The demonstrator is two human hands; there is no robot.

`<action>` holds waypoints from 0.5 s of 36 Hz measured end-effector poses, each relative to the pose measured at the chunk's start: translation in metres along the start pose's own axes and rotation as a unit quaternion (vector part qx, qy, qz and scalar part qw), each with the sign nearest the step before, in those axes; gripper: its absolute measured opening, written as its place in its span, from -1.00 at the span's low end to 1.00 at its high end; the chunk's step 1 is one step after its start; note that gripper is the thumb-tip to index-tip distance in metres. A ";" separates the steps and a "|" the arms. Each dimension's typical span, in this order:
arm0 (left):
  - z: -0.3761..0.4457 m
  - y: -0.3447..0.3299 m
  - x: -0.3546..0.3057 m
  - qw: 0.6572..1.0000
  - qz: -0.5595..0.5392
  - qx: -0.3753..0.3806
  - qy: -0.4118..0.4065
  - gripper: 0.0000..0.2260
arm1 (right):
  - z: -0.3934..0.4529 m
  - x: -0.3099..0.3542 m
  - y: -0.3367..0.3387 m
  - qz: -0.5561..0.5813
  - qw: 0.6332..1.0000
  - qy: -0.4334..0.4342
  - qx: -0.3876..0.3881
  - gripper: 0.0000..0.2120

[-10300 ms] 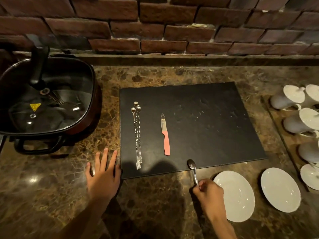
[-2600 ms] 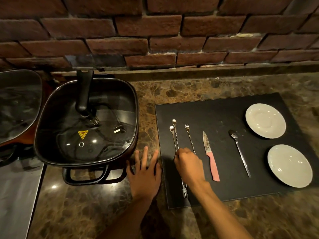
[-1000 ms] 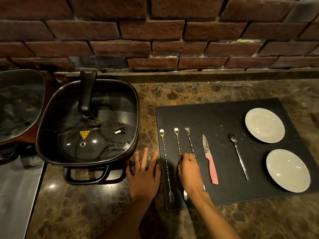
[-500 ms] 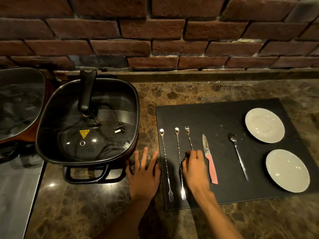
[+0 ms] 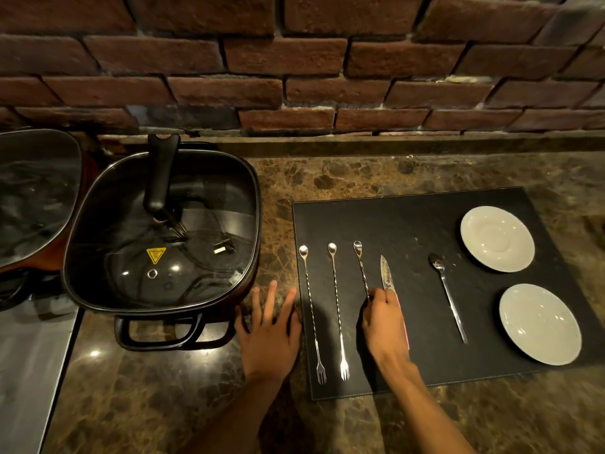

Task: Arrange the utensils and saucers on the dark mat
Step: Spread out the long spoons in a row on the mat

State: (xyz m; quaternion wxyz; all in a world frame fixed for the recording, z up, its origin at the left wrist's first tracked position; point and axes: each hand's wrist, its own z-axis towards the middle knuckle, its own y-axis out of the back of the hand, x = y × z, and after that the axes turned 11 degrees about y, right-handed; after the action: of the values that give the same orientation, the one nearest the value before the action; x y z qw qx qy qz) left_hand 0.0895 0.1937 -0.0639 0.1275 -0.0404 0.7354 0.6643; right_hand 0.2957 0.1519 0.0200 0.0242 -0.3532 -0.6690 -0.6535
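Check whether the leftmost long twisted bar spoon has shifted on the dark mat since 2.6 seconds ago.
Yes. The leftmost long twisted bar spoon moved left, toward the dark mat's left edge, apart from its neighbour.

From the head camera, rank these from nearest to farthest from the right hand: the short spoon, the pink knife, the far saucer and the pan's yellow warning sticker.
1. Pink knife: touching the right hand, on its right edge.
2. Short spoon: on the mat, to the hand's right.
3. Far saucer: back right of the mat.
4. Yellow warning sticker: on the pan lid, far left.
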 end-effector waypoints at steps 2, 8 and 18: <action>0.000 0.000 0.000 1.000 0.002 -0.002 -0.001 -0.50 | -0.001 -0.004 0.001 0.001 1.000 0.002 0.001 -0.82; -0.001 0.002 -0.001 1.000 0.007 -0.001 0.000 -0.50 | 0.000 -0.006 0.005 0.002 1.000 0.000 0.000 -0.86; 0.000 0.001 -0.001 1.000 0.008 -0.007 0.005 -0.48 | -0.010 -0.031 0.023 -0.051 0.997 -0.002 -0.057 -0.78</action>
State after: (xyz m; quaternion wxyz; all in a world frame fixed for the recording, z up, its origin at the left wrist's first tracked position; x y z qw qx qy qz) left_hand 0.0906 0.1935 -0.0626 0.1183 -0.0389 0.7314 0.6705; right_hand 0.3264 0.1267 0.0254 -0.0305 -0.3204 -0.6477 -0.6905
